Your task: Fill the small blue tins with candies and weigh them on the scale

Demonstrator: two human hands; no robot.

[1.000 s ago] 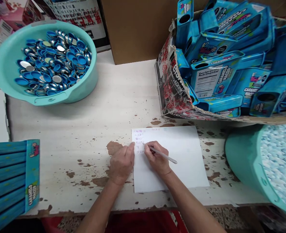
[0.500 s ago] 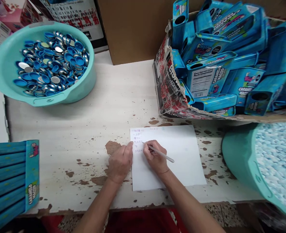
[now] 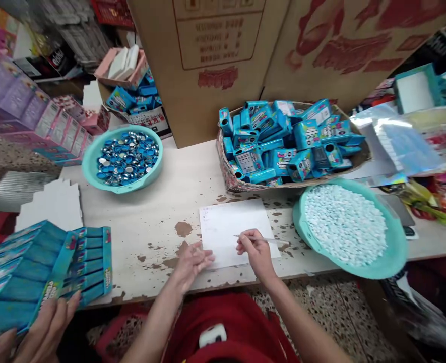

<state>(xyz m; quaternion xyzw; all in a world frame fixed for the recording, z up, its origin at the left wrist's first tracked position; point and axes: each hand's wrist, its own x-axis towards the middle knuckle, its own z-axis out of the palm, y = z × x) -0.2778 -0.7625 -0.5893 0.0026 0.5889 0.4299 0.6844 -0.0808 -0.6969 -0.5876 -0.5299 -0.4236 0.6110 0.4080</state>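
My right hand [image 3: 256, 250] grips a pen [image 3: 276, 240], held almost level just above a white sheet of paper [image 3: 228, 227]. Small handwriting fills the sheet's upper left corner. My left hand [image 3: 193, 263] is turned partly palm up at the sheet's lower left edge. Its fingers are stretched out and hold nothing. At the lower left, another person's hand [image 3: 47, 322] is on a display tray of blue candy boxes [image 3: 29, 282], beside a second such tray [image 3: 92, 262].
A teal basin [image 3: 122, 188] of blue and silver caps stands back left. Behind the paper is an open carton [image 3: 226, 174] of blue boxes. A second teal basin [image 3: 396, 257] holds pale candies at the right. Tall cardboard boxes [image 3: 223, 96] line the back.
The view has tilted up and widened. My right hand has lifted the pen from the writing and moved lower on the sheet. My left hand has turned over. Another person's hand with a tray has appeared.
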